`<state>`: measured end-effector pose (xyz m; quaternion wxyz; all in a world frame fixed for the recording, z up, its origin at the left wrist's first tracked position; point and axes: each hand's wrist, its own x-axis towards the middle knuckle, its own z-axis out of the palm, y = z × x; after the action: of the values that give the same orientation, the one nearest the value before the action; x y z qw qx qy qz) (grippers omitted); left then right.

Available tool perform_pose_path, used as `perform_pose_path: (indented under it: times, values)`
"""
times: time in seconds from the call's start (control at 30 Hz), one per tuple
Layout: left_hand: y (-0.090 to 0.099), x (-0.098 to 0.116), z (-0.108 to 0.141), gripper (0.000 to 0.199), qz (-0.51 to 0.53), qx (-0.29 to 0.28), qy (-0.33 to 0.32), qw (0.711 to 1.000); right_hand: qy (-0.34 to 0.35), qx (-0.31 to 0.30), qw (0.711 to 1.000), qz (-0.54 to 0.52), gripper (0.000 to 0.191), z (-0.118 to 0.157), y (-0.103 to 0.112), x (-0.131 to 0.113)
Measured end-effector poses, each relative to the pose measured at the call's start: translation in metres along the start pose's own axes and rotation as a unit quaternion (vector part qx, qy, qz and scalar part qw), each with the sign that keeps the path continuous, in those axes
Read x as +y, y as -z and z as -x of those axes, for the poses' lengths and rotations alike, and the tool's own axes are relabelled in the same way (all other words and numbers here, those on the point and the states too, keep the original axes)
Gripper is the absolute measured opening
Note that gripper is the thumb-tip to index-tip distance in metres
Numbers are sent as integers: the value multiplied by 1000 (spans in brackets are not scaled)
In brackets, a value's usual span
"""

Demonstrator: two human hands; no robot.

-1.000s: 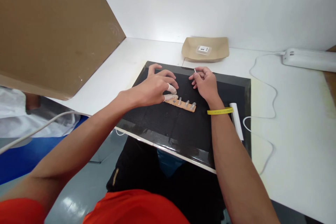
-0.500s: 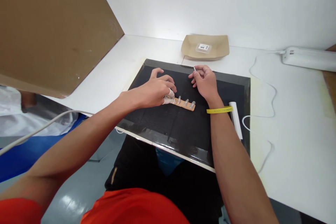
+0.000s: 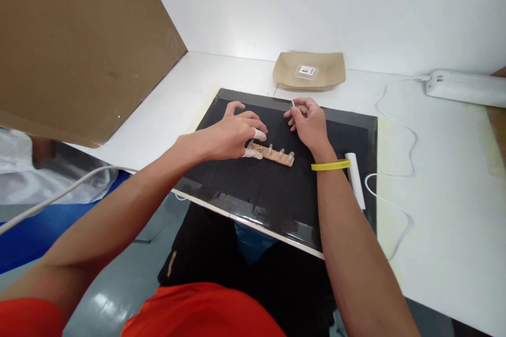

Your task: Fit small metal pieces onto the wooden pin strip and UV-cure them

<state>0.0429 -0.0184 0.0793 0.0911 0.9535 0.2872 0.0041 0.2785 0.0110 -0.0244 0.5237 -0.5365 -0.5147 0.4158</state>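
Observation:
On the black mat (image 3: 237,184) lies a narrow tan strip (image 3: 274,155) with several small clear, rounded pieces standing along it. At its left end is my left hand (image 3: 237,137), with white covers on the thumb and forefinger. These two fingertips are apart, one on each side of the strip, and the other fingers are spread. Between them, a small dark, shiny spot shows on the strip. My right hand (image 3: 308,121) is closed on a thin white stick (image 3: 293,103), above the mat to the right of the strip. The stick's lower part is hidden by the fingers.
Behind the mat stands a brown paper tray (image 3: 332,71) with a small clear labelled box (image 3: 307,71) in it. A white tube-shaped object (image 3: 356,181) lies by my right wrist. A white cable (image 3: 413,152) runs to a power strip (image 3: 466,88). A brown board (image 3: 79,47) rises at left.
My left thumb and forefinger have parted, uncovering more of the strip's left end. The right hand with the white stick has stayed in place.

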Motion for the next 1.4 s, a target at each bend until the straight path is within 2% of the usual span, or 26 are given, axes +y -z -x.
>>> perform_pose_path:
  times: [0.07,0.17,0.27,0.4,0.47,0.63,0.73,0.87,1.13,1.27,1.4]
  values:
    - [6,-5,7,27,31,25,29,999,-1,1,1000,0,23,0,0,0]
    - [12,-15,15,37,62,86,127,986,-2,2,1000,0,22,0,0,0]
    - [6,-24,19,39,71,102,212,969,-2,2,1000,1,22,1,0,-1]
    - [-13,-32,18,37,88,58,198,975,-4,-2,1000,4,26,1,1,-1]
    - [-23,-34,16,39,87,58,203,973,-5,-3,1000,6,26,1,1,-1]
    - [-43,-36,3,42,48,112,230,965,-8,0,1000,8,25,1,1,-2]
    - [-52,-37,-4,36,17,160,246,956,-11,3,1000,8,25,1,1,-3]
    - [-60,-37,-7,26,17,194,266,944,-9,4,1000,6,27,2,1,-3]
    - [-60,-30,-6,22,43,216,248,943,-1,6,1000,13,29,3,2,-3]
    - [-52,-22,9,25,52,253,249,933,2,6,1000,18,30,4,3,-4]
    - [-44,-3,29,24,63,281,241,927,1,9,1000,21,29,4,2,-4]
